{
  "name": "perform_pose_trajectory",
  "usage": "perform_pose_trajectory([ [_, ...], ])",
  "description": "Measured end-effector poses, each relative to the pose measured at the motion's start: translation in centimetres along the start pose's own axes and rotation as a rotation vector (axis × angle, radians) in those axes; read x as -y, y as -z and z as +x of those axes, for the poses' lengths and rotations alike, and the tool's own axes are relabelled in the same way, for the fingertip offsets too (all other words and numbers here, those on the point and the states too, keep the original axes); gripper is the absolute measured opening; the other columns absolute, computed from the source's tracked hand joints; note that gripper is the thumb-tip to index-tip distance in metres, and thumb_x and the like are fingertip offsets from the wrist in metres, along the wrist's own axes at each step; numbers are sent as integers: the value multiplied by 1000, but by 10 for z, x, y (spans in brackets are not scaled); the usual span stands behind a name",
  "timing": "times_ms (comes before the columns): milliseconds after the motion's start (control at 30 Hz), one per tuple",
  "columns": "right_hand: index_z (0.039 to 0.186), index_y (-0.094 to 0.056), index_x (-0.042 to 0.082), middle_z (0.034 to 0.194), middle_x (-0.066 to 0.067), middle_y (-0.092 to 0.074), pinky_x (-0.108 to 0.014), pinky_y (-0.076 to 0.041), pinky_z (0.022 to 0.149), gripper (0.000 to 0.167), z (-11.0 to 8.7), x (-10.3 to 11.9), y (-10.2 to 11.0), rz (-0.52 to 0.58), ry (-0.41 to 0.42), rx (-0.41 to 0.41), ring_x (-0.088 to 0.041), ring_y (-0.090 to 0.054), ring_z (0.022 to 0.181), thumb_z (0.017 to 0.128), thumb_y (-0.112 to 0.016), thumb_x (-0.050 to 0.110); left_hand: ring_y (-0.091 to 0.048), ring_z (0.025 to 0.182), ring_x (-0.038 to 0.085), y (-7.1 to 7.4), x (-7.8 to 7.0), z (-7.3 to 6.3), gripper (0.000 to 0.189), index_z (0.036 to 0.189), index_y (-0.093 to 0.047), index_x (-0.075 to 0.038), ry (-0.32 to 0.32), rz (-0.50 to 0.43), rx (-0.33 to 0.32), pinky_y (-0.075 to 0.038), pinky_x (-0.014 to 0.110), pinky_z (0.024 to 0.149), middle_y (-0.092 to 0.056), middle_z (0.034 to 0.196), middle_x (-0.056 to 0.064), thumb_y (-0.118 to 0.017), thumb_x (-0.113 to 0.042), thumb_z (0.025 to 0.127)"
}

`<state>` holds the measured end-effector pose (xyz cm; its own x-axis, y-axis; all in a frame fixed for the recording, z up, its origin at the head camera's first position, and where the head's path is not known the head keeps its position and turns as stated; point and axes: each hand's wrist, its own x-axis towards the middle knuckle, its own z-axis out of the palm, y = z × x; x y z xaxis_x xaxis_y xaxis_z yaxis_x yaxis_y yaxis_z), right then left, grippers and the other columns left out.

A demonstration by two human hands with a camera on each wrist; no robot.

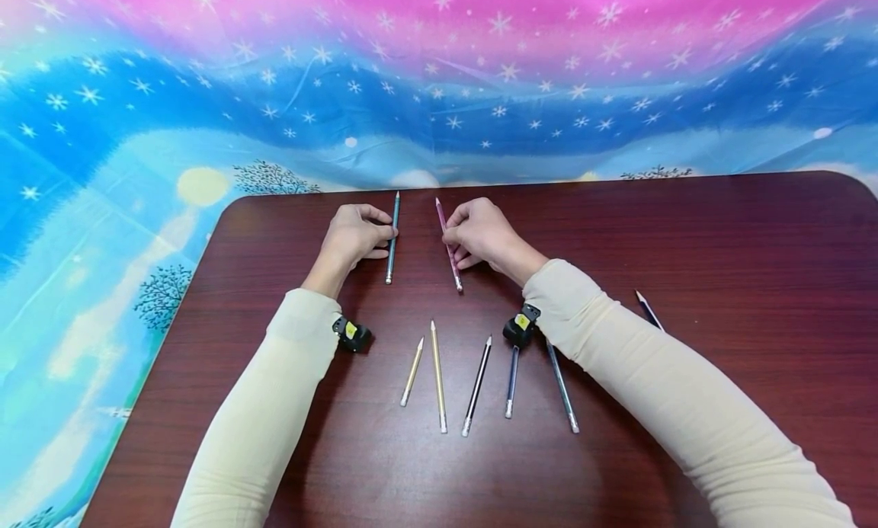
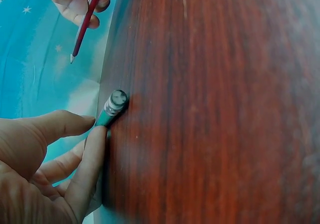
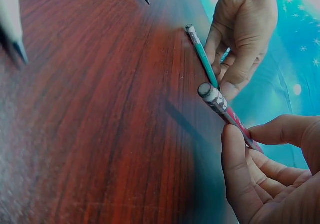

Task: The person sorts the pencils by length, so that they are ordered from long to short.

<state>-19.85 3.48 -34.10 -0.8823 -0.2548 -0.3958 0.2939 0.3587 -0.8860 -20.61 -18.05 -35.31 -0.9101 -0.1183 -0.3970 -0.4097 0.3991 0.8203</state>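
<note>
Near the table's far edge my left hand pinches a green-blue pencil between thumb and fingers. Its tip points away from me, and in the left wrist view its eraser end lies at the table surface. To the right, my right hand pinches a pink-red pencil, also pointing away. In the right wrist view that pencil's eraser end appears raised off the wood, with a shadow below. A gap separates the two pencils.
Closer to me lie a short gold pencil, a longer gold pencil, a black striped pencil, a dark blue pencil and a dark teal pencil. Another dark pencil is partly behind the right sleeve. A snowflake-patterned cloth hangs behind the table.
</note>
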Motion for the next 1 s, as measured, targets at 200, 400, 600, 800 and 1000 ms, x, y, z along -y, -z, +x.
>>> perform_pose_trajectory([
  [200,108,-64,-7,77,-13,-66,-25,-61,52,12,3,-1,0,-2,1,0,-13,-60,53,97,-63,-2,-71,94,20,-1,0,0,24,123,-69,-4,-9,3,-4,-66,29,75,-70,113,14,-70,-7,99],
  [400,108,-64,-7,78,-14,-67,-27,-62,54,11,4,1,-1,12,2,14,-13,-61,53,98,-62,-3,-70,90,18,-1,0,0,24,121,-69,-4,-11,-13,-5,-66,27,72,-70,112,13,-72,-7,98],
  [600,108,-64,-7,83,-16,-68,-27,-62,54,11,6,8,-4,15,5,23,-14,-62,55,98,-62,-3,-71,87,16,-1,1,1,24,122,-69,-4,-11,-23,0,-65,26,71,-70,111,13,-72,-6,98],
  [800,118,-66,-8,102,-20,-69,-32,-66,63,20,12,15,-7,57,-13,37,-17,-65,62,100,-61,0,-71,82,14,1,2,1,25,122,-68,-3,-10,-30,7,-65,26,70,-71,109,13,-72,-5,98],
  [1000,121,-65,-9,103,-21,-69,-34,-67,65,23,22,17,-14,175,-48,49,-18,-66,62,101,-60,1,-70,81,14,1,1,0,27,124,-68,-2,-8,-23,9,-66,29,73,-71,109,14,-71,-6,98],
])
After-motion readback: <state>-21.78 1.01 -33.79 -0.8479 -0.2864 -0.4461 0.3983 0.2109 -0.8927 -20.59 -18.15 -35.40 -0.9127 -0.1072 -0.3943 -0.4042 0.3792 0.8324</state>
